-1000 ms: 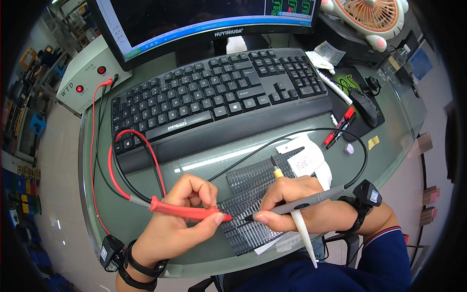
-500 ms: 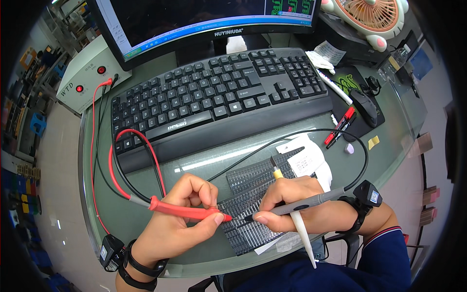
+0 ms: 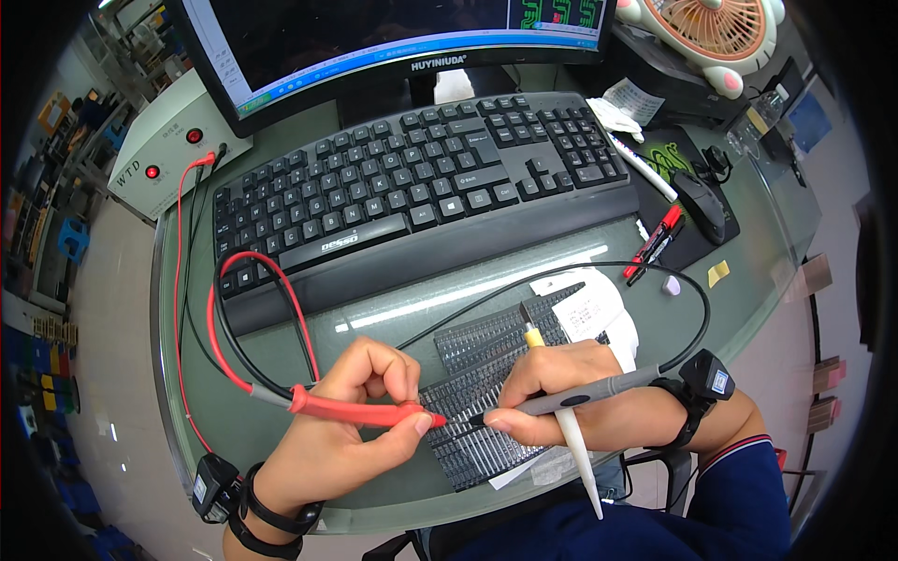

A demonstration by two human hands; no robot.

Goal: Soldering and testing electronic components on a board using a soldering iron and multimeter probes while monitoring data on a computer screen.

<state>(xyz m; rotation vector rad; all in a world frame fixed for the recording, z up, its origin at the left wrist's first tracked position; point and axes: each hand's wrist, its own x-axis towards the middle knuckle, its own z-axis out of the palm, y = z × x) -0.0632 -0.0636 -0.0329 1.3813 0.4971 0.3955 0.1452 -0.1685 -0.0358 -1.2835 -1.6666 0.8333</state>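
My left hand (image 3: 348, 430) pinches a red test probe (image 3: 360, 411), its tip pointing right over a dark panel (image 3: 477, 453) with rows of small silvery parts. From the other side my right hand (image 3: 561, 365) holds a grey test probe (image 3: 613, 385), whose black tip comes close to the red one. Whether either tip touches the panel I cannot tell. The same right hand also grips a craft knife (image 3: 579, 453): its blade and yellow collar stick up beyond the fingers, and its white handle slants down below them. A white paper label (image 3: 587, 310) lies at the panel's far right.
A black keyboard (image 3: 421, 178) stands beyond my hands, under a monitor (image 3: 402, 37). At the left, red and black leads run to a grey box (image 3: 173, 145). To the right are markers (image 3: 655, 243), a mouse (image 3: 700, 208) and a fan (image 3: 716, 33).
Both probes and both hands stay nearly in place. The knife handle's lower end has swung slightly left, and the black cable's loop on the right sags a little lower.
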